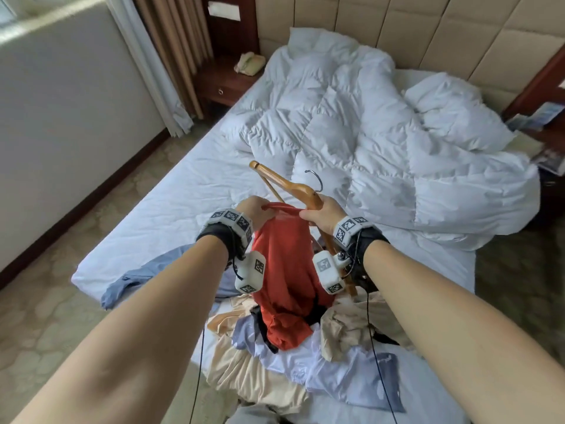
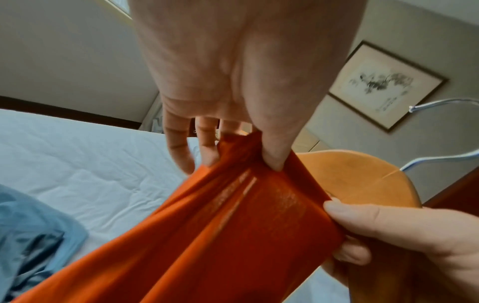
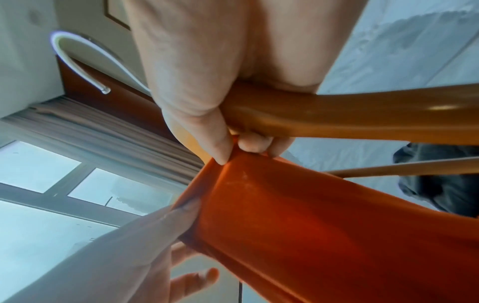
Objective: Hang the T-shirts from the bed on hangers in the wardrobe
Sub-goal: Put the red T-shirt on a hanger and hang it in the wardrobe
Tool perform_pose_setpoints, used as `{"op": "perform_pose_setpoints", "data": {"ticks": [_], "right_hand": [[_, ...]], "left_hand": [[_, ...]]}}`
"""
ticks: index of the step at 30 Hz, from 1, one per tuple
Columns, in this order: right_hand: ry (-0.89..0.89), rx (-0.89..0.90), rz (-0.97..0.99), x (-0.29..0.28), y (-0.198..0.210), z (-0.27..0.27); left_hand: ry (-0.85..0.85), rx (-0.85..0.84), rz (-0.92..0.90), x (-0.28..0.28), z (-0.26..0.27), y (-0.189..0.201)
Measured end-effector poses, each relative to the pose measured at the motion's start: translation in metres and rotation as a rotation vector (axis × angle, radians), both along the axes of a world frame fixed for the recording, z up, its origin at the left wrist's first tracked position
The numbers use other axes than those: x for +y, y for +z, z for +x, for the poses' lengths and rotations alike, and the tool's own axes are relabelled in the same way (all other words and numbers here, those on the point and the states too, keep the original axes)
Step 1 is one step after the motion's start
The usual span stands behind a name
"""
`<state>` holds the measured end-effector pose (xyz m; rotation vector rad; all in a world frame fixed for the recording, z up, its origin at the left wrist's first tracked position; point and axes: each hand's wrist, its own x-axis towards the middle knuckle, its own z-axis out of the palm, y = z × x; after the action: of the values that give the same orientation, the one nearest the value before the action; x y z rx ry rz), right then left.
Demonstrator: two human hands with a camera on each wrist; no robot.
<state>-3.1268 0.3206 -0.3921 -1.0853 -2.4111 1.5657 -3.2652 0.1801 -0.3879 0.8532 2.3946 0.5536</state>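
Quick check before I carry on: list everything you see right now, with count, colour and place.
T-shirt: one, orange-red, held up over the pile.
Hanger: one, wooden, metal hook, in the right hand.
Clothes pile: several, beige, pale blue, dark, near bed end.
Blue garment: one, bed's left edge.
Duvet: one, white, crumpled.
Telephone: one, beige, nightstand.
Left hand: pinches the T-shirt.
Right hand: grips hanger, pinches T-shirt.
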Motion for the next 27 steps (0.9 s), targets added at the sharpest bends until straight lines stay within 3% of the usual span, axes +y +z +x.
{"op": "perform_pose_setpoints", "data": {"ticks": [2, 6, 10, 15, 22, 27], "right_hand": [[-0.010, 0.023, 0.034, 0.000, 0.022, -0.004], [-0.035, 0.042, 0.102, -0.004, 0.062, -0.011], [-0.113, 0.099, 0.132, -0.015, 0.101, -0.014], [-0.196, 0.153, 0.185, -0.036, 0.141, -0.023], [-0.317, 0.195, 0.318, -0.059, 0.195, -0.039], [-0.317, 0.275, 0.371, -0.074, 0.233, -0.047]], "left_hand": [[-0.003, -0.028, 0.052, 0.003, -0.004, 0.021], [0.052, -0.319, 0.258, 0.009, -0.014, 0.061], [0.003, -0.375, 0.423, 0.014, -0.018, 0.101], [-0.082, -0.265, 0.521, 0.009, -0.030, 0.145], [-0.155, 0.067, 0.613, -0.011, -0.055, 0.194], [-0.197, 0.049, 0.690, -0.022, -0.068, 0.229]]}}
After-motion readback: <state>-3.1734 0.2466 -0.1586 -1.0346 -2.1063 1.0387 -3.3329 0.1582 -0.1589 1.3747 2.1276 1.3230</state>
